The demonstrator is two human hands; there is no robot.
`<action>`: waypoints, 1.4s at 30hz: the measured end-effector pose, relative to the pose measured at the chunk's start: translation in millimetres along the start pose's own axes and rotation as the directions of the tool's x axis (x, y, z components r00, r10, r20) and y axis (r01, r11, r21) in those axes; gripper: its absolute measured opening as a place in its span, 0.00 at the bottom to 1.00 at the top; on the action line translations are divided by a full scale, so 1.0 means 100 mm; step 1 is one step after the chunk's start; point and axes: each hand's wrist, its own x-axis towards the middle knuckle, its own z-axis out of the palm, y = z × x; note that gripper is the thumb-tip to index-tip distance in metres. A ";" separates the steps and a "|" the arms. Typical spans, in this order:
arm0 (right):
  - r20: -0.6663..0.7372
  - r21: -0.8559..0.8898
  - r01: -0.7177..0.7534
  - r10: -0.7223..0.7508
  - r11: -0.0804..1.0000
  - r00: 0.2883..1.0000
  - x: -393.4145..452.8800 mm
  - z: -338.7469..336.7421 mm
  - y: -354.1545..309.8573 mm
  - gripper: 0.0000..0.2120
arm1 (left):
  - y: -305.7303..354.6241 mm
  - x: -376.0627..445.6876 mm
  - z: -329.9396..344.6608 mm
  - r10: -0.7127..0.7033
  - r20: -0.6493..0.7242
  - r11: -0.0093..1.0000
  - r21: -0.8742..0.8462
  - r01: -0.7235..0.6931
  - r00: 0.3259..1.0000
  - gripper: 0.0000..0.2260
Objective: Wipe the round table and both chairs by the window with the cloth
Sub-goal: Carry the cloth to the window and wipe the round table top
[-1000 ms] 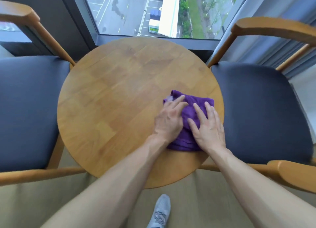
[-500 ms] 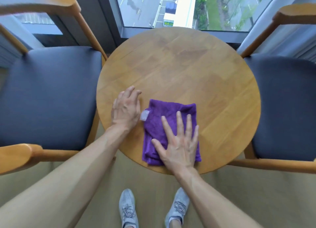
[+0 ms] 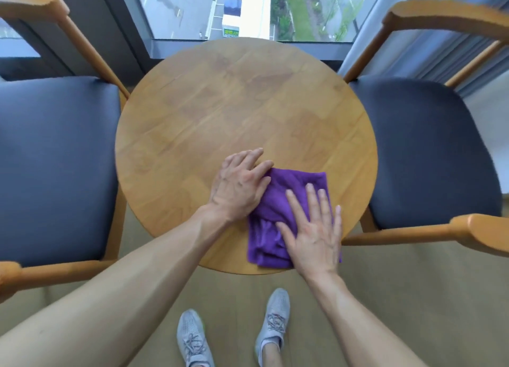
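Back on my purple cloth now, left hand, right hand flat beside, both pressing open-fingered, round table's near right edge.

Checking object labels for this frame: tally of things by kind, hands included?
Round table: 1
Chairs: 2, left chair and right chair
Purple cloth: 1
Hands: 2, left hand and right hand, both flat on the cloth
Shoes: 2, grey
Total: 8

Forearms bare, no sleeves visible. Grey knit trainers with grey laces; white sock in right shoe.
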 end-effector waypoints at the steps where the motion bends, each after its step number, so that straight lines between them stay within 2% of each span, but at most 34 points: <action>1: -0.003 -0.011 -0.034 0.034 0.999 0.999 0.03 -0.04 0.21 0.32 | 0.07 0.05 0.03 0.015 0.011 1.000 0.009 -0.016 1.000 0.18; 5: 0.022 0.020 -0.126 0.126 0.992 0.992 0.25 -0.16 0.73 0.29 | 0.29 0.19 0.17 -0.005 0.063 0.999 0.036 0.003 0.998 0.21; 8: 0.067 0.067 -0.249 0.245 0.966 0.967 0.54 -0.20 0.62 0.33 | 0.33 0.29 0.24 -0.077 0.083 0.996 0.047 0.074 0.994 0.22; 10: 0.070 0.081 -0.319 0.314 0.944 0.947 0.66 -0.21 0.44 0.36 | 0.23 0.35 0.23 -0.147 0.050 0.988 0.045 0.145 0.988 0.22; 12: 0.027 0.078 -0.315 0.314 0.946 0.949 0.61 -0.18 0.30 0.34 | 0.03 0.40 0.19 -0.226 -0.016 0.972 0.066 0.226 0.974 0.22; 16: -0.039 0.082 -0.206 0.210 0.975 0.977 0.29 -0.09 0.16 0.40 | -0.29 0.56 0.09 -0.349 -0.099 0.923 0.139 0.360 0.932 0.23; 18: -0.060 0.117 -0.211 0.219 0.971 0.974 0.20 -0.06 0.17 0.41 | -0.21 0.67 0.11 -0.298 -0.111 0.936 0.163 0.313 0.948 0.24; 22: -0.064 0.170 -0.316 0.330 0.933 0.942 0.35 -0.08 0.31 0.45 | 0.22 0.94 0.28 -0.070 -0.104 0.977 0.194 0.089 0.992 0.25; 28: -0.002 0.278 -0.443 0.462 0.852 0.887 1.17 -0.18 0.94 0.43 | 0.47 1.21 0.55 -0.087 -0.075 0.974 0.201 0.101 0.993 0.25; 30: 0.033 0.294 -0.417 0.427 0.860 0.904 1.60 -0.18 1.13 0.42 | 0.45 1.20 0.61 -0.078 -0.108 0.973 0.207 0.100 0.991 0.25; 33: 0.052 0.241 -0.284 0.280 0.928 0.959 2.31 -0.17 1.27 0.39 | 0.43 1.21 0.65 -0.060 -0.150 0.973 0.211 0.091 0.987 0.25; 38: 0.094 0.107 -0.051 0.041 0.993 0.995 3.16 -0.14 1.02 0.37 | 0.46 1.22 0.61 -0.092 -0.176 0.975 0.183 0.124 0.980 0.28; 40: 0.089 0.059 0.028 -0.033 0.998 0.996 3.27 -0.13 0.79 0.36 | 0.47 1.22 0.59 -0.082 -0.203 0.987 0.117 0.107 0.976 0.26; 42: 0.087 0.052 0.124 -0.129 0.991 0.988 3.24 -0.12 0.56 0.36 | 0.47 1.22 0.58 -0.100 -0.254 0.995 -0.047 0.091 0.962 0.22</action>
